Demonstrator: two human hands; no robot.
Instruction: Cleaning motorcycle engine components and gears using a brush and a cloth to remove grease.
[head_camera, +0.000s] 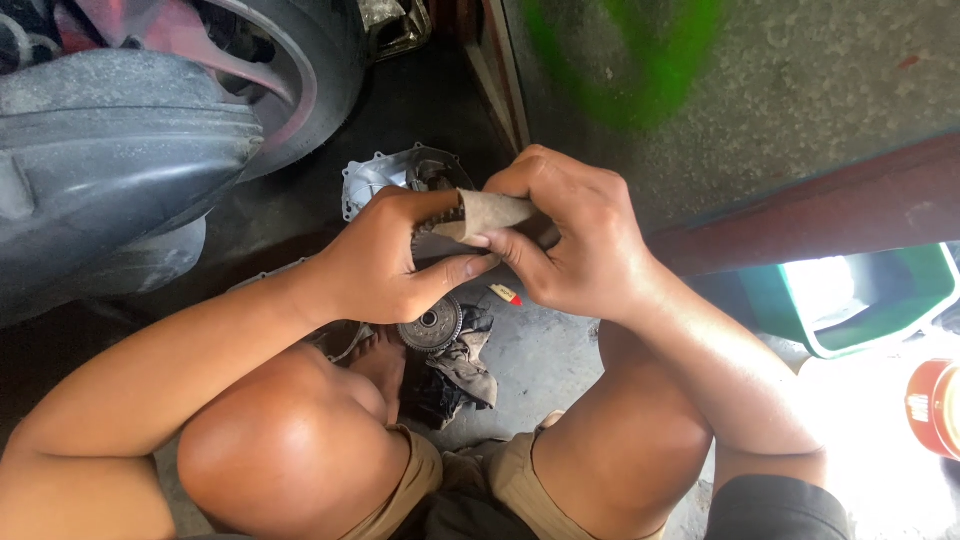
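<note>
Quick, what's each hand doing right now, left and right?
Left hand: closed, gripping a dark toothed part.
Right hand: closed, pinching a brown strip against that part.

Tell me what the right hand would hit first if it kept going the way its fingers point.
The right hand points leftward, so it would most likely meet the left hand first. Both already grip the same tan strip.

A red round container with a white label (935, 407) stands at the far right edge.
</note>
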